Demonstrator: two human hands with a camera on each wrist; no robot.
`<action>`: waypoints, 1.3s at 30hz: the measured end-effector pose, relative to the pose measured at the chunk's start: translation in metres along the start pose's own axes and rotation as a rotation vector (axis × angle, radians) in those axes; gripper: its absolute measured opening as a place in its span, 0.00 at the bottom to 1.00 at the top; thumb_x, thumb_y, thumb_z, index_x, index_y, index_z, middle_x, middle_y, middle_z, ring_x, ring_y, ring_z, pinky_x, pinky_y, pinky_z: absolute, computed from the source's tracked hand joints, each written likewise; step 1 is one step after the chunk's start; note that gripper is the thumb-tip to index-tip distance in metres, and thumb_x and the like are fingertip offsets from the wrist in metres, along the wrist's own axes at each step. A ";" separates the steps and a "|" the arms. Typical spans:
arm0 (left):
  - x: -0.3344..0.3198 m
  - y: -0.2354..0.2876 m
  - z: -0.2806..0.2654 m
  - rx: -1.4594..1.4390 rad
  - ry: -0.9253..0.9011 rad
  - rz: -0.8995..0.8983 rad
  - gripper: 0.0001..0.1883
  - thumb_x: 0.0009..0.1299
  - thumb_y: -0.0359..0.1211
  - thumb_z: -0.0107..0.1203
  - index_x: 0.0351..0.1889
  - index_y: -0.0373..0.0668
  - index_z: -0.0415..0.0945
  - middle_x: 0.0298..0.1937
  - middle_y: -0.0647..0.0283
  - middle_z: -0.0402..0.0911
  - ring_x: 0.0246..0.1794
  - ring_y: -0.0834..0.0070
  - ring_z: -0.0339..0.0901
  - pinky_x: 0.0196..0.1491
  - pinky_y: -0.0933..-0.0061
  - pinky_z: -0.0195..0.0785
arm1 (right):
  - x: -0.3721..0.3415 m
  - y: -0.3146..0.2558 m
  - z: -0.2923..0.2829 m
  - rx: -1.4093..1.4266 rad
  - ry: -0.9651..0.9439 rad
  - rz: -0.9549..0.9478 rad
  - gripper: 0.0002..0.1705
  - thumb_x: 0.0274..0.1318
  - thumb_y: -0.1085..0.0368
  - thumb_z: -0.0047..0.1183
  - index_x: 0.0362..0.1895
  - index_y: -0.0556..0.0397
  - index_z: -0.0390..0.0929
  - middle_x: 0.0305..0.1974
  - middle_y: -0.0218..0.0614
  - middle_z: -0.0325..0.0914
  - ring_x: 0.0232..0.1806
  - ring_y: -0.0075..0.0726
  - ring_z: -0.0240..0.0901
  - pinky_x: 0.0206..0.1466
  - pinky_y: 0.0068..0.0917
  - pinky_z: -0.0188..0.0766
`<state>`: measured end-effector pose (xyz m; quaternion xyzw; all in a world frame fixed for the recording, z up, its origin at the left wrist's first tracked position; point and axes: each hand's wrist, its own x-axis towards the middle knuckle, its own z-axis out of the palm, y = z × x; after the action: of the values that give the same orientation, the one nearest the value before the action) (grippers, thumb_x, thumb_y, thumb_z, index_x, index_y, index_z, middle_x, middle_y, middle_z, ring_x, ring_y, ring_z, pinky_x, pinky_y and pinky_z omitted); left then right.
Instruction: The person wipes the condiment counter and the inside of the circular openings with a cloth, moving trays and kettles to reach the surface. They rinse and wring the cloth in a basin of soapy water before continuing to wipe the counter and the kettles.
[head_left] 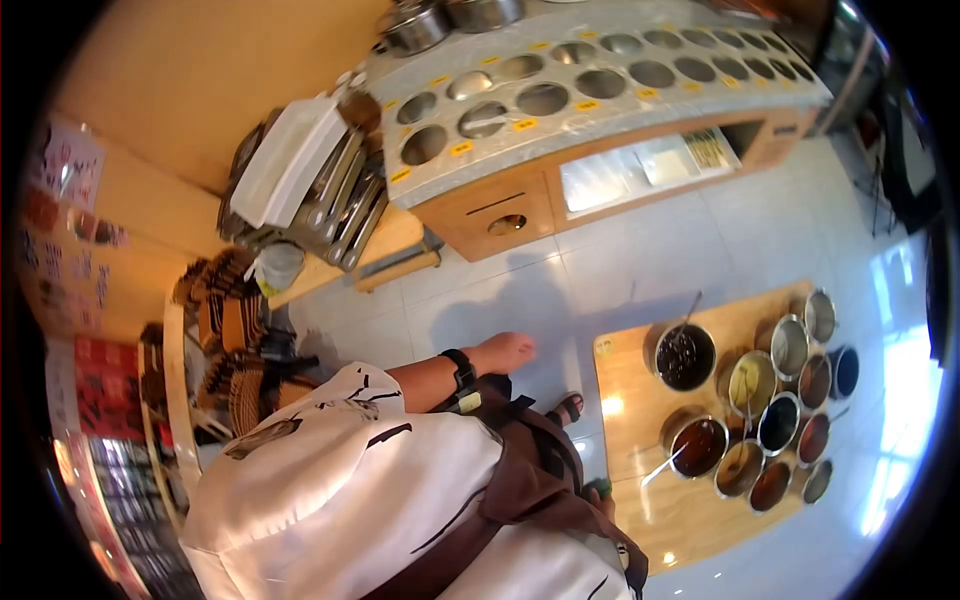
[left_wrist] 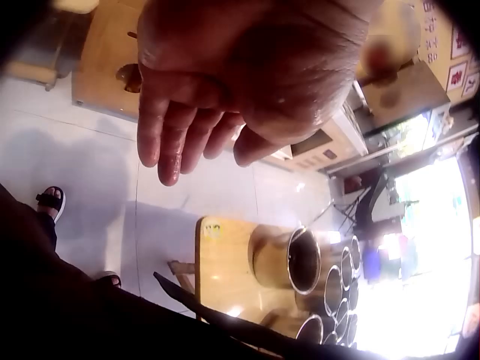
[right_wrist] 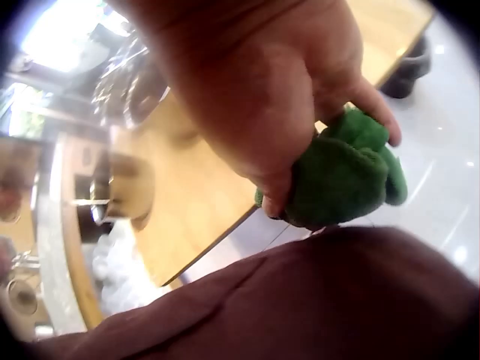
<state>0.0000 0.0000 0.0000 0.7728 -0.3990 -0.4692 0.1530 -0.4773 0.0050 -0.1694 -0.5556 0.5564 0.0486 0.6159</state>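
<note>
Farthest left in the head view, a white rectangular plastic tray (head_left: 285, 165) lies on a stack of dark trays, next to a long steel-topped counter (head_left: 550, 140) with two rows of round wells. Below the counter, the left hand (head_left: 505, 352), a black band around its wrist, hangs free over the pale tiled floor; its fingers are loose and extended, with nothing in them. To the right comes the person's dark brown apron (head_left: 530, 480), and at its edge the right hand (right_wrist: 285, 97) grasps a soft green cloth (right_wrist: 337, 180). In the right wrist view the bunched cloth sits between thumb and fingers, its folds bulging out past the fingertips, just above the apron and near the edge of a light-wood table (head_left: 625, 400). On that table, at far right, stand cylindrical steel pots (head_left: 685, 357), several holding dark or reddish sauces, some with utensils in them.
</note>
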 end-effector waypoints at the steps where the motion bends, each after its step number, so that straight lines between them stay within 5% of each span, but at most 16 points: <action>1: 0.000 -0.003 0.006 -0.064 0.038 -0.009 0.17 0.68 0.37 0.50 0.50 0.37 0.73 0.43 0.54 0.80 0.42 0.66 0.78 0.48 0.70 0.69 | 0.019 -0.014 -0.013 -0.055 -0.051 -0.011 0.27 0.52 0.54 0.55 0.51 0.59 0.73 0.43 0.55 0.78 0.48 0.54 0.74 0.49 0.41 0.70; 3: -0.004 -0.045 -0.025 -0.189 0.087 0.019 0.17 0.68 0.37 0.50 0.50 0.36 0.73 0.41 0.54 0.81 0.40 0.68 0.78 0.45 0.71 0.69 | 0.026 -0.127 -0.007 -0.337 -0.105 0.019 0.26 0.56 0.51 0.49 0.51 0.59 0.73 0.44 0.56 0.76 0.49 0.57 0.72 0.51 0.43 0.68; 5: -0.016 -0.078 -0.049 -0.297 0.227 -0.001 0.17 0.65 0.41 0.51 0.44 0.39 0.76 0.39 0.51 0.81 0.40 0.58 0.78 0.42 0.64 0.70 | 0.060 -0.166 0.013 -0.565 -0.049 -0.091 0.25 0.57 0.51 0.48 0.51 0.58 0.73 0.47 0.53 0.75 0.54 0.58 0.67 0.55 0.46 0.63; 7: -0.032 -0.114 -0.076 -0.307 0.281 -0.019 0.17 0.65 0.41 0.52 0.44 0.38 0.76 0.39 0.51 0.81 0.40 0.59 0.78 0.42 0.65 0.70 | 0.082 -0.211 0.036 -0.784 0.013 -0.203 0.25 0.57 0.51 0.47 0.51 0.57 0.73 0.51 0.51 0.73 0.58 0.59 0.61 0.60 0.49 0.57; 9: -0.045 -0.146 -0.098 -0.423 0.359 -0.083 0.16 0.65 0.40 0.51 0.43 0.37 0.76 0.37 0.51 0.81 0.38 0.60 0.79 0.41 0.65 0.70 | 0.100 -0.260 0.057 -0.756 0.187 -0.603 0.22 0.60 0.54 0.45 0.49 0.56 0.73 0.51 0.52 0.72 0.56 0.60 0.63 0.59 0.49 0.59; 11: -0.048 -0.202 -0.105 -0.390 0.468 -0.032 0.16 0.66 0.40 0.51 0.43 0.36 0.76 0.34 0.52 0.81 0.35 0.62 0.79 0.40 0.66 0.70 | 0.109 -0.328 0.074 -0.720 0.108 -0.686 0.19 0.62 0.57 0.43 0.47 0.58 0.73 0.47 0.54 0.74 0.52 0.60 0.67 0.54 0.47 0.63; 15: -0.080 -0.242 -0.154 -0.504 0.414 -0.210 0.17 0.69 0.36 0.50 0.49 0.33 0.71 0.38 0.57 0.80 0.35 0.72 0.79 0.40 0.72 0.71 | 0.104 -0.458 0.123 -0.502 0.063 -0.527 0.20 0.64 0.55 0.42 0.46 0.61 0.74 0.39 0.55 0.77 0.41 0.57 0.74 0.44 0.38 0.68; 17: -0.087 -0.261 -0.173 -0.523 0.467 -0.270 0.18 0.69 0.36 0.50 0.50 0.33 0.71 0.38 0.57 0.80 0.35 0.72 0.79 0.40 0.72 0.71 | 0.100 -0.514 0.145 -0.327 0.036 -0.545 0.24 0.65 0.52 0.42 0.46 0.64 0.73 0.34 0.45 0.78 0.36 0.31 0.68 0.43 0.31 0.67; 19: -0.093 -0.273 -0.185 -0.588 0.481 -0.272 0.18 0.69 0.37 0.50 0.50 0.32 0.71 0.38 0.56 0.80 0.36 0.71 0.80 0.41 0.72 0.71 | 0.100 -0.564 0.166 -0.224 0.045 -0.505 0.23 0.65 0.54 0.43 0.47 0.65 0.72 0.36 0.41 0.77 0.38 0.28 0.65 0.46 0.29 0.65; 23: -0.083 -0.290 -0.192 -0.577 0.579 -0.230 0.18 0.68 0.40 0.49 0.45 0.33 0.73 0.30 0.56 0.80 0.30 0.69 0.78 0.36 0.70 0.71 | 0.109 -0.648 0.211 0.112 -0.095 -0.750 0.26 0.66 0.55 0.40 0.58 0.64 0.67 0.51 0.39 0.71 0.52 0.30 0.64 0.58 0.25 0.58; 27: -0.065 -0.280 -0.206 -0.581 0.625 -0.201 0.16 0.68 0.39 0.49 0.43 0.33 0.72 0.29 0.56 0.80 0.30 0.67 0.78 0.37 0.69 0.71 | 0.134 -0.710 0.251 0.204 -0.235 -0.959 0.20 0.66 0.61 0.42 0.55 0.63 0.69 0.50 0.35 0.72 0.50 0.25 0.64 0.57 0.23 0.58; 30: -0.050 -0.277 -0.219 -0.581 0.634 -0.269 0.16 0.67 0.39 0.48 0.42 0.33 0.72 0.28 0.55 0.80 0.32 0.65 0.79 0.39 0.69 0.70 | 0.173 -0.738 0.277 0.005 -0.330 -0.992 0.18 0.62 0.64 0.46 0.53 0.61 0.70 0.48 0.40 0.73 0.53 0.34 0.66 0.60 0.29 0.58; 31: -0.047 -0.290 -0.218 -0.293 0.646 -0.142 0.18 0.67 0.39 0.47 0.44 0.32 0.73 0.30 0.54 0.80 0.33 0.64 0.79 0.41 0.69 0.70 | 0.204 -0.738 0.287 -0.360 -0.253 -1.282 0.19 0.59 0.63 0.49 0.51 0.60 0.71 0.48 0.43 0.72 0.56 0.40 0.64 0.61 0.34 0.57; 32: -0.050 -0.276 -0.223 -0.479 0.720 -0.283 0.18 0.68 0.39 0.47 0.46 0.32 0.72 0.32 0.53 0.81 0.34 0.64 0.79 0.41 0.69 0.70 | 0.230 -0.734 0.297 -0.725 -0.159 -1.561 0.20 0.55 0.63 0.53 0.50 0.59 0.72 0.49 0.45 0.71 0.59 0.47 0.62 0.63 0.40 0.56; 37: -0.060 -0.239 -0.238 -0.658 0.830 -0.534 0.20 0.68 0.39 0.47 0.50 0.32 0.72 0.39 0.52 0.81 0.36 0.66 0.80 0.42 0.69 0.70 | 0.309 -0.715 0.329 -1.283 -0.260 -1.704 0.24 0.46 0.51 0.56 0.46 0.50 0.77 0.53 0.43 0.68 0.64 0.50 0.53 0.70 0.54 0.40; 39: -0.066 -0.227 -0.224 -0.848 0.905 -0.624 0.20 0.68 0.39 0.48 0.49 0.32 0.72 0.40 0.53 0.81 0.37 0.67 0.80 0.43 0.69 0.71 | 0.312 -0.719 0.343 -1.241 -0.410 -1.735 0.24 0.46 0.50 0.56 0.45 0.50 0.78 0.52 0.43 0.69 0.65 0.50 0.53 0.70 0.54 0.39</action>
<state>0.2815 0.1631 0.0164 0.8446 0.1627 -0.2385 0.4510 0.3441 -0.1881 -0.0281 -0.9553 -0.2611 -0.0385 0.1334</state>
